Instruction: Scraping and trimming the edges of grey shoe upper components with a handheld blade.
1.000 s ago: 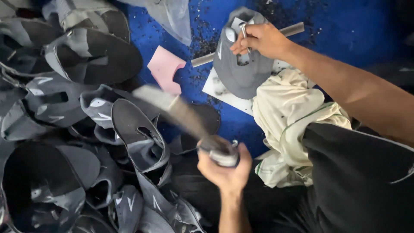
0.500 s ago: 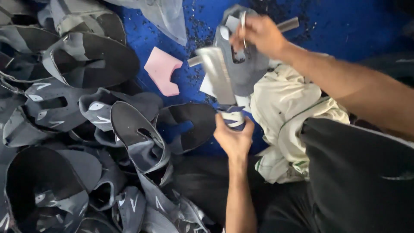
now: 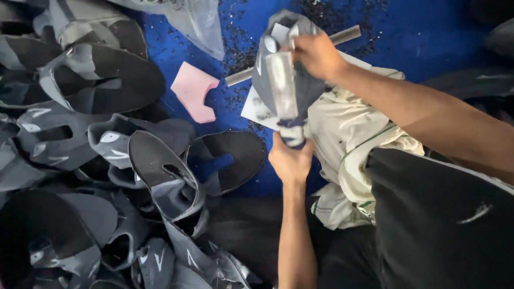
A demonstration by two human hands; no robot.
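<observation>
Head view, left to right: heaped grey-and-black shoe uppers (image 3: 96,160) across blue floor (image 3: 428,32); pink foam piece (image 3: 194,92) beside them, lying flat; clear plastic bag (image 3: 193,21) above. Centre: left hand (image 3: 290,160) closed round wrapped handle of flat metal tool (image 3: 282,88), blade pointing up against grey upper (image 3: 286,69). Upper raised just above left hand, pinched at top edge by right hand (image 3: 317,53), fingers curled tight. Metal rod (image 3: 345,36) slanting behind upper, partly hidden. White paper (image 3: 257,109) beneath. Right: cream cloth (image 3: 353,134) bunched under right forearm, dark clothing at lower right.
</observation>
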